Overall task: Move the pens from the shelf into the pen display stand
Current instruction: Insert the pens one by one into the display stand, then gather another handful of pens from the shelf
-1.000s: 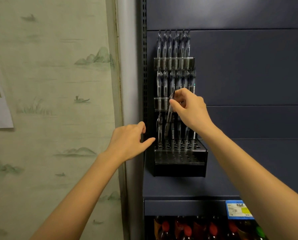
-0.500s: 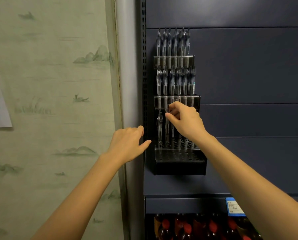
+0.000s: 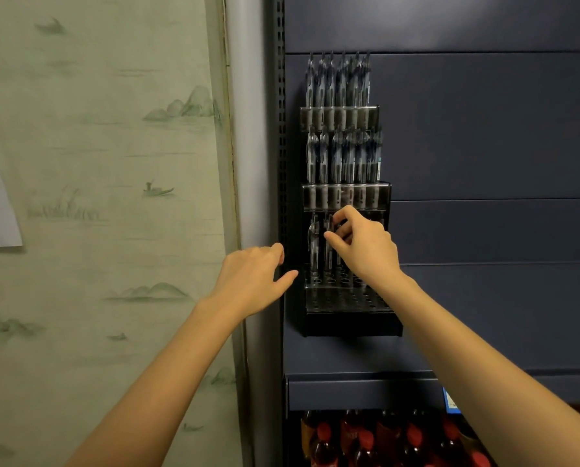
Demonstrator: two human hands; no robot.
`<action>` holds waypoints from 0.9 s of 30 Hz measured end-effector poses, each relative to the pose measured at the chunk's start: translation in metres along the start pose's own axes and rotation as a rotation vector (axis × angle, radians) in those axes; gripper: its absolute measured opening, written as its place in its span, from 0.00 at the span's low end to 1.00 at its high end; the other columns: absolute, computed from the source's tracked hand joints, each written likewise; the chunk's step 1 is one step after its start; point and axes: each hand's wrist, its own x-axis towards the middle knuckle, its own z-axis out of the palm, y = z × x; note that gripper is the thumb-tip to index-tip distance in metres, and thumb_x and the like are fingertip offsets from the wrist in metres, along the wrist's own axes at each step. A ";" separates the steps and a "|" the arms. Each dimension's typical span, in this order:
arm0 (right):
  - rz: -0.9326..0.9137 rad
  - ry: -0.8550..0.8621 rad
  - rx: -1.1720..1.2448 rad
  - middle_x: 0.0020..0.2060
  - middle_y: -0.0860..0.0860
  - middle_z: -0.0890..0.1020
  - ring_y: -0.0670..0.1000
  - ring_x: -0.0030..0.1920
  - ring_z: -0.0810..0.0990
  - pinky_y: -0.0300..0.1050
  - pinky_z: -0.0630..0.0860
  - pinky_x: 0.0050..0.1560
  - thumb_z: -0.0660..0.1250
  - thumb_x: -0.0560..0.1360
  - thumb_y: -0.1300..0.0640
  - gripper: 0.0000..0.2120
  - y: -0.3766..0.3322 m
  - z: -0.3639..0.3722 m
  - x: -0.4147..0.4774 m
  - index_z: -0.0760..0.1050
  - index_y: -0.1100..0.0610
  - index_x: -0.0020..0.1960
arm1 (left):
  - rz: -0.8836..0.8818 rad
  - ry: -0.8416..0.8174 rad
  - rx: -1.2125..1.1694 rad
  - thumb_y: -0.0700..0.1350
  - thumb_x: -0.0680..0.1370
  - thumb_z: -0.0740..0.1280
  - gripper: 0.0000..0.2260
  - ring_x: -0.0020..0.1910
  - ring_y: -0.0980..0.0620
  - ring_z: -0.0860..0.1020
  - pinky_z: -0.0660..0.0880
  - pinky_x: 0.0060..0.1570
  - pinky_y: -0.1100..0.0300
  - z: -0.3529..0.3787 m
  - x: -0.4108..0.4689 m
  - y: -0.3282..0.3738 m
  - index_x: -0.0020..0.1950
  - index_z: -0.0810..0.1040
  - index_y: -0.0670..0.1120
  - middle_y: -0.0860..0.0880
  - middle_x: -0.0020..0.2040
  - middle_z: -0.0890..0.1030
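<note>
A black tiered pen display stand (image 3: 349,323) hangs on the dark blue shelf panel. Its top and middle tiers hold rows of clear-barrelled pens (image 3: 342,156). In the bottom tier a few pens stand at the left, the leftmost pen (image 3: 313,244) free of my hand. My right hand (image 3: 362,247) pinches the top of a pen (image 3: 329,251) that stands upright in a hole of the bottom tier. My left hand (image 3: 253,281) hovers just left of the stand, fingers loosely apart, holding nothing.
Perforated holes fill the front rows of the stand's bottom tier (image 3: 345,299). Below, a shelf edge (image 3: 359,389) carries a blue price tag (image 3: 450,402), with red-capped bottles (image 3: 366,439) under it. Wallpaper (image 3: 96,197) and a grey pillar (image 3: 251,163) lie to the left.
My right hand has lowered the pen from the middle tier's height down into the bottom tier, and the pen went from tilted to upright. My left hand has hardly moved.
</note>
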 end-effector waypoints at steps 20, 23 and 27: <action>0.087 -0.108 -0.615 0.64 0.49 0.72 0.53 0.64 0.71 0.45 0.70 0.46 0.60 0.79 0.47 0.20 0.070 -0.095 -0.069 0.65 0.51 0.69 | 0.223 0.132 -0.167 0.57 0.80 0.57 0.14 0.48 0.54 0.75 0.72 0.42 0.59 -0.024 0.023 0.083 0.55 0.72 0.49 0.54 0.47 0.77; 0.177 -0.086 -0.651 0.64 0.50 0.72 0.53 0.64 0.70 0.45 0.69 0.45 0.60 0.79 0.47 0.20 0.089 -0.117 -0.086 0.66 0.52 0.69 | 0.303 0.136 -0.214 0.57 0.80 0.57 0.14 0.50 0.53 0.75 0.68 0.41 0.59 -0.015 0.033 0.124 0.55 0.71 0.48 0.53 0.48 0.77; 0.307 -0.053 -0.732 0.65 0.50 0.71 0.53 0.65 0.70 0.45 0.69 0.44 0.60 0.79 0.49 0.20 0.119 -0.151 -0.112 0.64 0.52 0.70 | 0.402 0.116 -0.302 0.56 0.80 0.56 0.14 0.50 0.51 0.75 0.68 0.43 0.57 0.003 0.045 0.190 0.55 0.72 0.47 0.51 0.50 0.78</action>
